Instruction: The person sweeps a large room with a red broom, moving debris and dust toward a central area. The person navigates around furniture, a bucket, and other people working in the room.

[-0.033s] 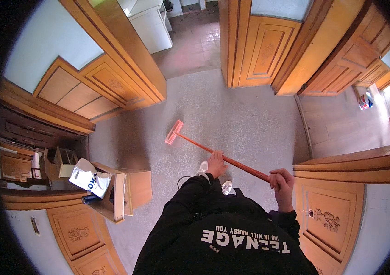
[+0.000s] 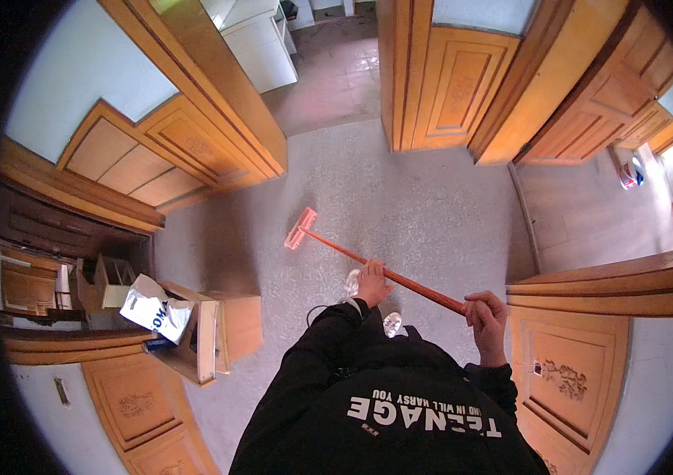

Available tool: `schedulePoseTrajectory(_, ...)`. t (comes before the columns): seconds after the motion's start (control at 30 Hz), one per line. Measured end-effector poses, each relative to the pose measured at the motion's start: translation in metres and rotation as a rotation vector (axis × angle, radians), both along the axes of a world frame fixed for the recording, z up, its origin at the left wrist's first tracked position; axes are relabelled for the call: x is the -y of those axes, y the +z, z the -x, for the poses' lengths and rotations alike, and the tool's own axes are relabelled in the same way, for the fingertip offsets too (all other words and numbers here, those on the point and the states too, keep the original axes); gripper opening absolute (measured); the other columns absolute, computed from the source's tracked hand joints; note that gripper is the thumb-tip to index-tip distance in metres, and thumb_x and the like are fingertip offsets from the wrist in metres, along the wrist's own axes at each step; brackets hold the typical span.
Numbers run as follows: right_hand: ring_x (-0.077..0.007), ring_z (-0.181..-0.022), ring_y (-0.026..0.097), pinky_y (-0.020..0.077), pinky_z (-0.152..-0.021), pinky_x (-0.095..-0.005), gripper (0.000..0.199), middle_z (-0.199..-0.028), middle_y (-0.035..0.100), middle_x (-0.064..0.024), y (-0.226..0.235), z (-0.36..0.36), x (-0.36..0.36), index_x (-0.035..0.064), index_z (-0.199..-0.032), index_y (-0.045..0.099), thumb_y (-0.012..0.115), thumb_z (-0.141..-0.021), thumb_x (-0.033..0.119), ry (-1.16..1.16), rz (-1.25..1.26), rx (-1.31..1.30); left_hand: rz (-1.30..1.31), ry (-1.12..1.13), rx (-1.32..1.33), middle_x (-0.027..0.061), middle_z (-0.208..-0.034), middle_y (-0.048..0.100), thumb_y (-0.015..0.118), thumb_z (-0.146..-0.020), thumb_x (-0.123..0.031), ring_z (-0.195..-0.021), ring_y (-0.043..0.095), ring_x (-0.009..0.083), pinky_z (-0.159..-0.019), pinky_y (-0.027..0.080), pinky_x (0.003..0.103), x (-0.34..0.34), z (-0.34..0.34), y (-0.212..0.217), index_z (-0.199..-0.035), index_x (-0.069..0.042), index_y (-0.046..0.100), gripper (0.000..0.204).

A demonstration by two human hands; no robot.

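Observation:
A broom (image 2: 344,253) with a pink head and a red-brown handle slants across the floor in front of me. Its flat head rests on the grey floor ahead and slightly to the left. Partway down the handle, my left hand (image 2: 374,285) is closed around it. My right hand (image 2: 485,311) grips the upper end, to the right of my body, with fingers curled over it. The bristles under the head are hard to make out.
At my left stands a wooden drawer unit (image 2: 239,328) with a white plastic bag (image 2: 157,305) on top. Wooden door frames and panels surround the speckled floor (image 2: 336,182). A white cabinet (image 2: 261,51) is beyond the far doorway. Through the right opening sits a bucket (image 2: 630,174).

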State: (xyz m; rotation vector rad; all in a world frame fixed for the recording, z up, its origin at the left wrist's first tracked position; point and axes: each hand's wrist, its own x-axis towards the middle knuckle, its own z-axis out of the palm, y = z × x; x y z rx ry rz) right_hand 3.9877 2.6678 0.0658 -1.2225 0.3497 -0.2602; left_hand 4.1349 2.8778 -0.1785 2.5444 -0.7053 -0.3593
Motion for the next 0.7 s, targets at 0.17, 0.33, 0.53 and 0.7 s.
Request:
schedulePoseTrajectory(0.17,-0.0056,-0.051,0.036,0.0285,-0.049,-0.0211,0.014,-0.059,0.042,0.0030,0.023,0.004,0.027,-0.0056,-0.089,0.058,0.048,-0.087,0.004,-0.235,-0.039,0.025,0.088,-0.181,-0.068,0.0160,-0.130,0.039,0.075,-0.067,-0.036,-0.125,0.033,0.0362,-0.100,0.029,0.051,0.040,-0.019,0.003,-0.126,-0.004,0.039,0.076)
schedulePoseTrajectory(0.33,-0.0061,-0.048,0.029,0.0334,-0.048,-0.0242,0.015,-0.055,0.033,0.0030,0.062,0.011,0.051,-0.0022,-0.092,0.057,0.045,-0.092,0.006,-0.512,0.213,0.218,0.218,-0.533,-0.074,0.0141,-0.123,0.040,0.071,-0.071,-0.034,-0.120,0.037,0.0328,-0.094,0.031,0.053,0.126,-0.042,0.027,-0.125,-0.008,0.042,0.067)
schedulePoseTrajectory(0.53,-0.0051,-0.042,0.020,0.0266,-0.042,-0.0230,0.020,-0.048,0.024,0.0055,0.076,-0.027,0.050,-0.0014,-0.096,0.058,0.041,-0.095,0.009,-0.660,0.285,0.343,0.278,-0.645,-0.015,0.0096,-0.102,0.056,0.067,-0.077,-0.032,-0.100,0.054,0.0315,-0.078,0.043,0.048,0.184,-0.097,0.059,-0.104,-0.008,0.053,0.039)
schedulePoseTrajectory(0.7,-0.0057,-0.039,0.021,0.0267,-0.040,-0.0242,0.022,-0.046,0.025,0.0041,0.072,-0.084,0.069,-0.0007,-0.102,0.057,0.040,-0.096,0.011,-0.614,0.188,0.324,0.226,-0.614,-0.028,0.0088,-0.097,0.058,0.066,-0.078,-0.025,-0.099,0.053,0.0323,-0.077,0.040,0.051,0.158,-0.147,0.065,-0.094,-0.011,0.054,0.025)
